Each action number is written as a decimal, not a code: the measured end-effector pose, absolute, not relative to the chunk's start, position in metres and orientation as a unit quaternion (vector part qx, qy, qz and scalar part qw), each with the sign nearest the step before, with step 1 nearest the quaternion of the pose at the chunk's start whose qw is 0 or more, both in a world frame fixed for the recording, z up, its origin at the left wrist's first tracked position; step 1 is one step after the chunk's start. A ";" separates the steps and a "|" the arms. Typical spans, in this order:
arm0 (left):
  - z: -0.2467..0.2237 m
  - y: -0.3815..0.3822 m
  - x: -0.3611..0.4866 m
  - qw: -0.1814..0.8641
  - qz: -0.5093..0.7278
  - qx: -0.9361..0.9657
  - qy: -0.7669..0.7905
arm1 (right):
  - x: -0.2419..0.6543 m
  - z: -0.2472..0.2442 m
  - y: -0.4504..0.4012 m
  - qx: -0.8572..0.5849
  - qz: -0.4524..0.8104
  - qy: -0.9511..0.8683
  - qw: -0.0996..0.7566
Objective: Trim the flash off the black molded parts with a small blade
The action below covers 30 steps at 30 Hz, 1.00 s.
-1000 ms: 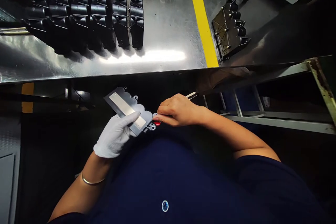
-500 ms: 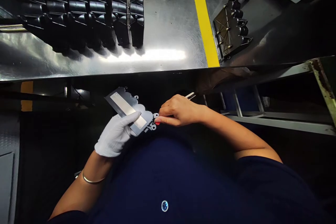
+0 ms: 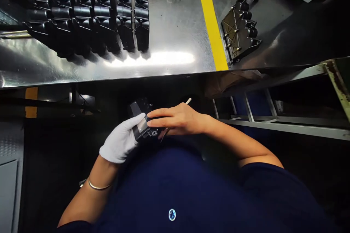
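My gloved left hand (image 3: 120, 140) is closed on a dark moulded housing part (image 3: 136, 108), its thumb lying over the pale flat strip on the part's face. The part is tilted, and its scalloped edge with small ring-shaped lugs faces right. My bare right hand (image 3: 180, 118) reaches across from the right. Two of its fingers lie stretched over the near end of the part and seem to touch it. Within that hand sits a thin stick-like tool (image 3: 189, 101); one pale end sticks out above the knuckles and a narrow dark tip shows below. The palm hides its middle.
Several rows of black moulded parts (image 3: 102, 18) stand at the back left of the metal table (image 3: 175, 40). A yellow stripe (image 3: 209, 22) crosses it. Right of the stripe is a ribbed part (image 3: 235, 31). A grey metal frame (image 3: 284, 125) lies below the table edge.
My right hand has moved left from the part's lugs onto its face, fingers now stretched out and the tool turned steeper. The part has tilted in my left hand, so its face shows less.
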<state>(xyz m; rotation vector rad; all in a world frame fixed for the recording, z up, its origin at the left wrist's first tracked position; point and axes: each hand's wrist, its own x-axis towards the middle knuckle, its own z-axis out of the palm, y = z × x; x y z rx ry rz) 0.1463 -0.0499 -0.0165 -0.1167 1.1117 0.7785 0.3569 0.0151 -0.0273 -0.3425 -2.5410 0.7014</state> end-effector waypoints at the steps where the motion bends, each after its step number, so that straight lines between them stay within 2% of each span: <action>1: -0.018 -0.053 0.144 0.782 0.354 0.007 0.512 | 0.354 -0.028 0.015 -0.118 0.259 -0.924 0.256; 5: -0.021 -0.067 0.135 0.723 0.370 0.223 0.539 | 0.345 -0.034 0.015 -0.193 0.298 -0.855 0.379; 8: -0.027 -0.071 0.136 0.510 0.394 0.421 0.638 | 0.337 -0.040 0.009 -0.271 0.326 -0.811 0.402; 10: -0.034 -0.069 0.138 0.440 0.371 0.472 0.667 | 0.333 -0.041 0.005 -0.311 0.370 -0.790 0.378; 15: -0.042 -0.059 0.136 0.474 0.386 0.372 0.699 | 0.338 -0.038 0.001 -0.375 0.502 -0.725 0.285; 18: -0.040 -0.057 0.134 0.473 0.393 0.380 0.691 | 0.344 -0.040 0.003 -0.414 0.500 -0.704 0.287; 24: -0.028 -0.055 0.136 0.523 0.348 0.400 0.668 | 0.349 -0.042 -0.004 -0.322 0.437 -0.796 0.268; 30: -0.024 -0.055 0.138 0.531 0.338 0.394 0.670 | 0.354 -0.036 -0.012 -0.294 0.489 -0.779 0.259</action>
